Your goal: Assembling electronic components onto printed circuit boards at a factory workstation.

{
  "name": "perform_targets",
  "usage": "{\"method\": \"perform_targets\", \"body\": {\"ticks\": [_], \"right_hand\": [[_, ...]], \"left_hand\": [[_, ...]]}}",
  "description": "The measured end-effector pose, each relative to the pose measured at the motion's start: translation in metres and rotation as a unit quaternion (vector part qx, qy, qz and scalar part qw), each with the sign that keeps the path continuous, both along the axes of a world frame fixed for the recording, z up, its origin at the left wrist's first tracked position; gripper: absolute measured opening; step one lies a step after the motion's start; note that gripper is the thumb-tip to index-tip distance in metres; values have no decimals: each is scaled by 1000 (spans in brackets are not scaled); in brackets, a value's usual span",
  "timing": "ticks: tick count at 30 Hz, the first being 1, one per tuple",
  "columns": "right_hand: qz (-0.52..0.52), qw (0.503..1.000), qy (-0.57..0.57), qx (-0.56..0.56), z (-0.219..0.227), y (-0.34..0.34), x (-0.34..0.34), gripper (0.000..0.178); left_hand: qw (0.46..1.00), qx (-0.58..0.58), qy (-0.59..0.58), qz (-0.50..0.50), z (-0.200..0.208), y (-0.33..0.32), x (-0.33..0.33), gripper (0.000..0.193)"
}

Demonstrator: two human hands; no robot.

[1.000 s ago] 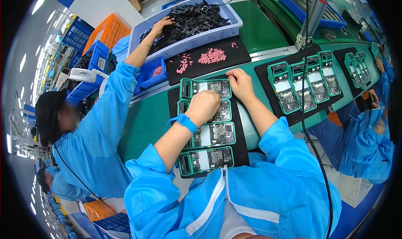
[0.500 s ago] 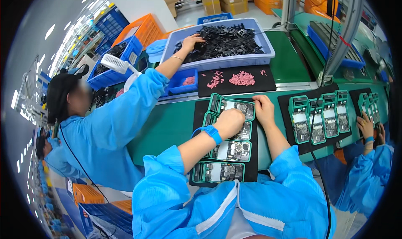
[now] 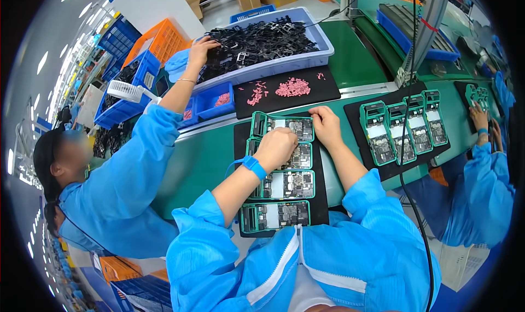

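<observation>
Several green-framed circuit boards lie in a column on a black mat (image 3: 320, 194) in front of me. My left hand (image 3: 277, 148), with a blue strap on its wrist, is closed over the second board (image 3: 302, 158), its fingertips reaching the lower edge of the farthest board (image 3: 298, 127). Whatever its pinched fingers hold is hidden under the hand. At the right end of the farthest board, my right hand (image 3: 326, 127) has its curled fingers gripping the frame's corner. The two nearer boards, a third one (image 3: 292, 184) and the nearest one (image 3: 284, 215), are untouched.
A large pale bin (image 3: 322, 41) of black plastic parts stands beyond, with a co-worker's hand (image 3: 202, 48) at its left side. Pink pieces (image 3: 292, 87) lie on a dark mat. More green-framed boards (image 3: 402, 129) sit right, behind a hanging black cable (image 3: 403, 164). Another person's hand (image 3: 479, 115) works far right.
The whole view has shifted, so things sit farther left and higher. The co-worker's hand has moved toward the bin's left side. My hands stay at the same boards.
</observation>
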State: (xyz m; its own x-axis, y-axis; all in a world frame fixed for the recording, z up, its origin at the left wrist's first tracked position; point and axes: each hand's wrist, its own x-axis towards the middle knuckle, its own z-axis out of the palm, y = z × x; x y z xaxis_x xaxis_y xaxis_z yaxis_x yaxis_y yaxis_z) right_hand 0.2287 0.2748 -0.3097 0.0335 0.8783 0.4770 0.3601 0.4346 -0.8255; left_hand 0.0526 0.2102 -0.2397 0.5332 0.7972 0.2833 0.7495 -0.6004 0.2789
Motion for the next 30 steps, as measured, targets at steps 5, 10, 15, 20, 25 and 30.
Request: {"method": "perform_targets", "body": {"ticks": [5, 10, 15, 20, 25, 30], "right_hand": [[3, 1000, 3, -2, 0, -1, 1, 12], [2, 1000, -19, 22, -2, 1, 0, 12], [4, 999, -27, 26, 2, -1, 3, 11], [10, 1000, -25, 9, -2, 0, 3, 11], [4, 998, -64, 16, -7, 6, 5, 11], [-47, 978, -70, 193, 53, 50, -9, 13]], "left_hand": [[999, 15, 24, -15, -1, -1, 7, 3], [992, 74, 90, -42, 1, -1, 9, 8], [980, 120, 153, -52, 3, -7, 19, 10], [968, 133, 199, -77, 3, -7, 25, 11], [964, 135, 216, -81, 1, -10, 27, 14], [968, 138, 199, -62, -5, -12, 25, 14]]}}
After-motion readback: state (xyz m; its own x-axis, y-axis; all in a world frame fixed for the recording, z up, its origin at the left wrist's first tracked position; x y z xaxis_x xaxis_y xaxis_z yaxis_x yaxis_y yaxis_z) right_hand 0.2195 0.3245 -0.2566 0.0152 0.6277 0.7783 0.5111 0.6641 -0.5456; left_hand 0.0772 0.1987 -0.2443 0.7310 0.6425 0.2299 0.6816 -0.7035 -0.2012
